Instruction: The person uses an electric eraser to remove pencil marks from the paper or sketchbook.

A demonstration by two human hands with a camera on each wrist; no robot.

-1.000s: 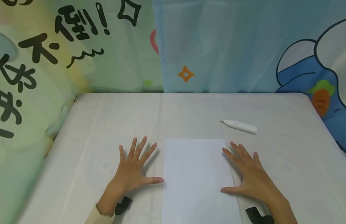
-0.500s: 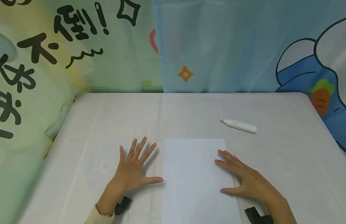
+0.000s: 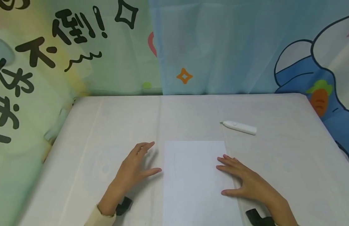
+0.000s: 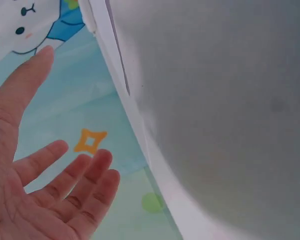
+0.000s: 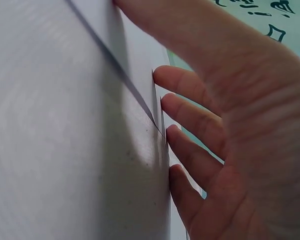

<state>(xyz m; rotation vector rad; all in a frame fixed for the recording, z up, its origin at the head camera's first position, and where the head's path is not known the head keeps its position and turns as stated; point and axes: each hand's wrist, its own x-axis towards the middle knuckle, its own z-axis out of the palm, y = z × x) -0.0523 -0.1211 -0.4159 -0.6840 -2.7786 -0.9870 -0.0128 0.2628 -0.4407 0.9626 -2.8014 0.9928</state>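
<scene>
A white sheet of paper [image 3: 195, 182] lies flat on the white-covered table, running off the bottom of the head view. My left hand [image 3: 132, 171] is just left of the sheet, its thumb pointing at the paper's left edge; in the left wrist view the left hand [image 4: 55, 185] has its fingers apart and nothing in them. My right hand [image 3: 245, 179] reaches over the sheet's right edge with thumb and fingers spread. In the right wrist view, the right hand [image 5: 209, 150] has its fingertips right at the surface by the paper's edge.
A white pen-shaped device [image 3: 239, 127] with a narrow metal tip lies beyond the paper, to the right. Black wrist mounts [image 3: 124, 205] show under both wrists. A printed curtain [image 3: 214, 47] hangs behind the table's far edge [image 3: 191, 95].
My left hand has turned, its fingers coming together and its thumb rising slightly. The right fingers have lowered leftward onto the paper's edge. The view has shifted slightly; paper and pen-shaped device lie still.
</scene>
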